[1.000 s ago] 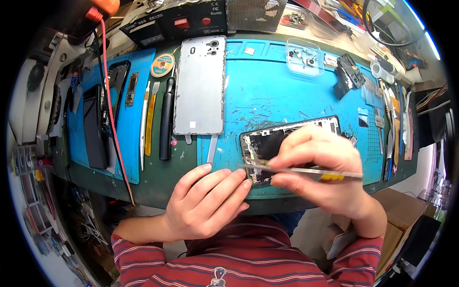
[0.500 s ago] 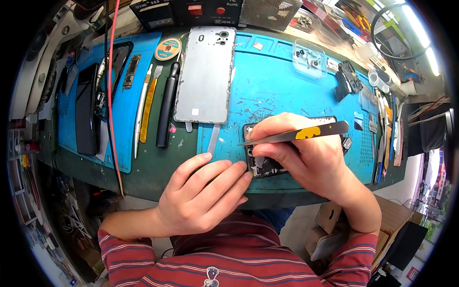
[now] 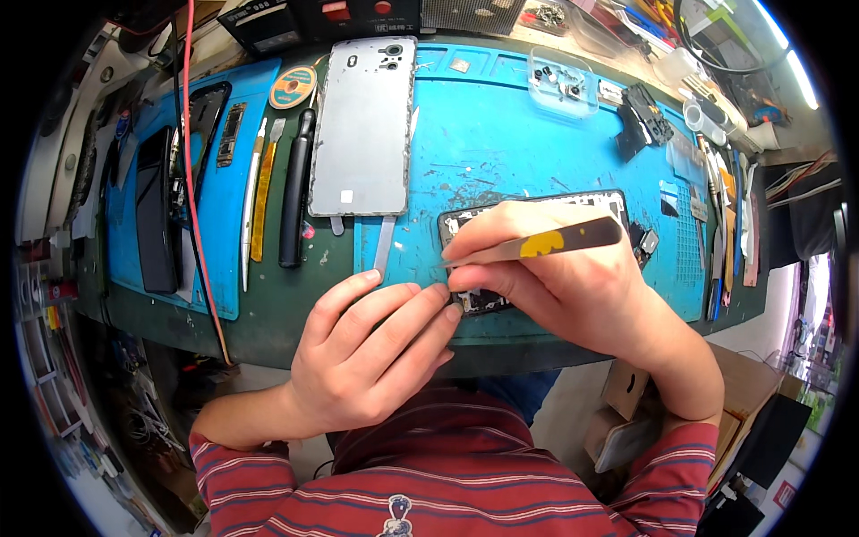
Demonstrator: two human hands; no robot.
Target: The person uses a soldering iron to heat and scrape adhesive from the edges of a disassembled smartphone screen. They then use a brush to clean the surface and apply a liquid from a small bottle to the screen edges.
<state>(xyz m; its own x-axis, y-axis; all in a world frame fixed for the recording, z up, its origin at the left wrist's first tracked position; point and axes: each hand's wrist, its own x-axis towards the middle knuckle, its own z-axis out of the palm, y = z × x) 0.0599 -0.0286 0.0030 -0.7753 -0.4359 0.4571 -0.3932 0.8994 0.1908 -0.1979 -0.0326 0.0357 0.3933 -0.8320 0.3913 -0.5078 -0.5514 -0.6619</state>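
Note:
My right hand (image 3: 573, 282) pinches a pair of dark tweezers (image 3: 582, 235) with a yellow patch, between thumb and fingers. The tweezers lie almost level, their thin tip pointing left at the left edge of an opened black phone (image 3: 476, 302). Much of that phone, its inner parts exposed, is covered by the right hand. My left hand (image 3: 362, 358) has its fingers stretched out, with the fingertips against the phone's lower left corner. Its index fingertip is by the lower end of a flat metal strip (image 3: 385, 246). The left thumb is mostly hidden beneath the hand.
A silver phone back panel (image 3: 362, 134) lies left of centre on the blue mat (image 3: 501, 143). Further left are a black rod-shaped tool (image 3: 296, 197), a solder wire spool (image 3: 293, 87) and a dark phone (image 3: 157, 210). A clear parts box (image 3: 562, 85) stands at the back.
The whole view has shifted slightly, moving the bench things left and up. Both hands stay at the phone, and the tweezers are still in my right hand with the tip at its left edge.

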